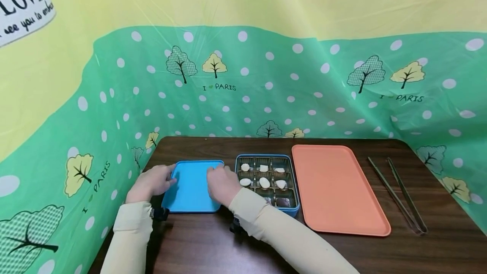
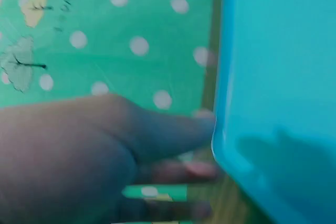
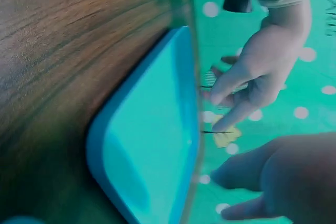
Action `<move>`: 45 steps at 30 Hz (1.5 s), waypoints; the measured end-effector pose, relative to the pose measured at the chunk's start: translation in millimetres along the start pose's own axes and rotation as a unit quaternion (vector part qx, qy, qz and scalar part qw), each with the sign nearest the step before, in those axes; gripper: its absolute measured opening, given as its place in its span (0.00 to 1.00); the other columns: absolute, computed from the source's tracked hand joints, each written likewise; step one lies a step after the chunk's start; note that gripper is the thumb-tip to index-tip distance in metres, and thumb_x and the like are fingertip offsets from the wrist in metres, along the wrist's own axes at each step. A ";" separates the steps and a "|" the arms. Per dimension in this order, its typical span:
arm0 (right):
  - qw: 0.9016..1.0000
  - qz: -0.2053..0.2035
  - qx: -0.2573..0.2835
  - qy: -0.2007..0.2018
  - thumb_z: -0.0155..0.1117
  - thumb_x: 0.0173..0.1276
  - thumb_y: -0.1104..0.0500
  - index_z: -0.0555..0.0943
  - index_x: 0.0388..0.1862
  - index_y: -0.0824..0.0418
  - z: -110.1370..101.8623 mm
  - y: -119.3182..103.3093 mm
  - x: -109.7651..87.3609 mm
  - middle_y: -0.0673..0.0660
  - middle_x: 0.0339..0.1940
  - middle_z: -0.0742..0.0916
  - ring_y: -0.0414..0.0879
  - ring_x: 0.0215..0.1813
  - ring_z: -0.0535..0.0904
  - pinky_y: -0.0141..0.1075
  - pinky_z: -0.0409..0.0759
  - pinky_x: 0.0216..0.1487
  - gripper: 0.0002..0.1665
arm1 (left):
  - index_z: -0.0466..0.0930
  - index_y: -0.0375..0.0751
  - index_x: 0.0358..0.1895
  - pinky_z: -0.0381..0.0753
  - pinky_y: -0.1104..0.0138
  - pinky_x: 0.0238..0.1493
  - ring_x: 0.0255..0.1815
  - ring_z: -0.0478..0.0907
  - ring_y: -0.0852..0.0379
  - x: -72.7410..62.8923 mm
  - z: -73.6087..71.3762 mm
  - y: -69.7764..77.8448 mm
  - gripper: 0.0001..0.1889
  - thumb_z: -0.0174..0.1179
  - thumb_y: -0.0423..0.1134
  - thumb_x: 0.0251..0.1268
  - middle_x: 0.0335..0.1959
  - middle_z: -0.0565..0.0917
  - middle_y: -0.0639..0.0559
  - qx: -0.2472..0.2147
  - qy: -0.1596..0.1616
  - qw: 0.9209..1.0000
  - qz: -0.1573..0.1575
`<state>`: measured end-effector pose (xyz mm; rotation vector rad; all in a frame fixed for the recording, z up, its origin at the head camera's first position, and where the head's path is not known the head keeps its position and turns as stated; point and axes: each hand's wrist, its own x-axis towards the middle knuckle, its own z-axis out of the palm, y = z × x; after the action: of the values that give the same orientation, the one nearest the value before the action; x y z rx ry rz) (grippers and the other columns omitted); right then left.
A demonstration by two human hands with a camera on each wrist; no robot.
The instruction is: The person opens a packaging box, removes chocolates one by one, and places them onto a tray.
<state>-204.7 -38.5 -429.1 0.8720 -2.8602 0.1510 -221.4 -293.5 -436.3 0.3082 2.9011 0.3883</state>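
Observation:
A shallow blue tray (image 1: 192,187) with a raised rim lies on the table at left of centre. My left hand (image 1: 151,182) is at its left side, and the left wrist view shows the thumb (image 2: 181,132) right at the rim, with the other fingers stretched out below. Over the tray's right edge, my right hand (image 1: 223,184) has its fingers bent loosely. In the right wrist view the thumb and a finger (image 3: 241,171) show apart, nothing between them. To its right, the forearm overlaps a blue box (image 1: 296,208) whose dark compartments contain several small white pieces (image 1: 264,182).
An orange tray (image 1: 338,189) lies right of the box. Long metal tongs (image 1: 407,195) rest further right on the dark wooden table (image 1: 213,248). A green and yellow patterned cloth (image 1: 243,96) hangs behind the table and along its left side.

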 end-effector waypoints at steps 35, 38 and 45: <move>0.960 0.262 0.091 0.043 0.64 0.77 0.51 0.74 0.61 0.79 -72.3 339.1 -218.1 0.75 0.44 0.83 0.69 0.46 0.78 0.61 0.77 0.43 0.32 | 0.62 0.52 0.83 0.79 0.42 0.61 0.62 0.80 0.46 47.5 52.3 105.8 0.46 0.73 0.57 0.65 0.79 0.69 0.47 -0.195 -0.050 0.961 0.187; 0.952 0.292 0.090 -0.007 0.62 0.78 0.48 0.70 0.63 0.83 -69.8 363.4 -246.1 0.79 0.46 0.82 0.73 0.46 0.78 0.62 0.78 0.42 0.37 | 0.62 0.52 0.83 0.79 0.42 0.60 0.63 0.79 0.45 46.5 52.3 105.1 0.46 0.74 0.56 0.64 0.79 0.69 0.48 -0.202 -0.051 0.960 0.185; 0.933 0.330 0.085 -0.114 0.57 0.79 0.37 0.62 0.62 0.94 -63.0 392.5 -282.2 0.91 0.53 0.76 0.83 0.51 0.77 0.63 0.81 0.43 0.54 | 0.65 0.52 0.81 0.81 0.45 0.57 0.61 0.79 0.46 45.1 50.0 104.3 0.46 0.76 0.56 0.62 0.77 0.72 0.49 -0.205 -0.040 0.962 0.176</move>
<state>-186.3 448.6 -435.7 -0.1046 -3.2783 0.3941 -234.9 -172.8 -462.1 0.7481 2.5944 0.9888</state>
